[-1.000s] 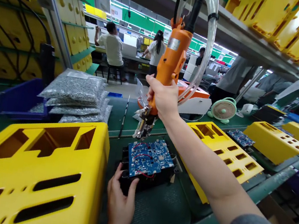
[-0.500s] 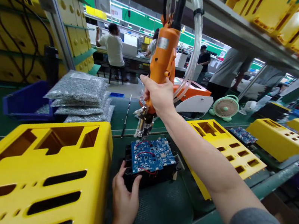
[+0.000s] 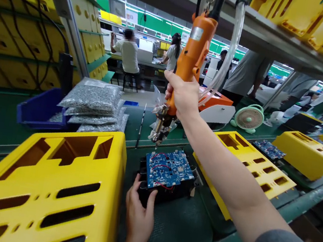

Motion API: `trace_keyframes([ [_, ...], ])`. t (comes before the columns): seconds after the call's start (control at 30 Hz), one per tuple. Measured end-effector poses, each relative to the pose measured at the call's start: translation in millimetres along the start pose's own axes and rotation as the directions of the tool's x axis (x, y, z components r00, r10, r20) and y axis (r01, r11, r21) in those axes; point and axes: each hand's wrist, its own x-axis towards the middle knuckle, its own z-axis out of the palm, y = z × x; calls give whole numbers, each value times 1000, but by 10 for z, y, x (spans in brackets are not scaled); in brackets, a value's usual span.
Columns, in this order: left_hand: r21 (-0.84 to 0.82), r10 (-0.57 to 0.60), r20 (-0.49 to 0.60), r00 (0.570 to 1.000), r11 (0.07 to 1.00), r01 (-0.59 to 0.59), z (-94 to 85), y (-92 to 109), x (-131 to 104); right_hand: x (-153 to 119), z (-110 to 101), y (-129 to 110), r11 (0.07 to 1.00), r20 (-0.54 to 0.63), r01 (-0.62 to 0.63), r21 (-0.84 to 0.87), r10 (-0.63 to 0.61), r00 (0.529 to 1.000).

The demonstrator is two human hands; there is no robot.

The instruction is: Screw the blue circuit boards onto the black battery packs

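My right hand (image 3: 184, 96) is wrapped round an orange power screwdriver (image 3: 196, 46) that hangs from a cable and clear hoses. Its metal tip is just above the back left corner of a blue circuit board (image 3: 169, 168). Thin red wires cross the board, which lies on a black base (image 3: 165, 193). My left hand (image 3: 140, 211) holds the near left corner of that base, thumb at the front and fingers at the left side.
A large yellow housing (image 3: 77, 189) stands at the left, another (image 3: 252, 164) at the right. Behind are stacked silver bags (image 3: 91, 97), a blue bin (image 3: 40, 112) and a green fan (image 3: 249, 117). A shelf frame crosses overhead. People are in the background.
The view has shifted slightly, so most things appear a little further right. The screwdriver in my right hand leans more, its top tilted to the right. My left hand still holds the base.
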Motion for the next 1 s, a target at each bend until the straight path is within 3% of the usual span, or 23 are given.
trace_keyframes([
  [0.23,1,-10,0,1000,1000,10,-6,16,1,-208,115,30,991,68,-130,-3,130,989],
  [0.5,-2,2,-2,1000,1000,-2,-4,20,-4,-235,140,16,990,68,-143,-15,144,987],
  [1.0,11,14,-8,1000,1000,-14,11,8,-8,-220,231,236,999,146,-19,-36,24,989],
])
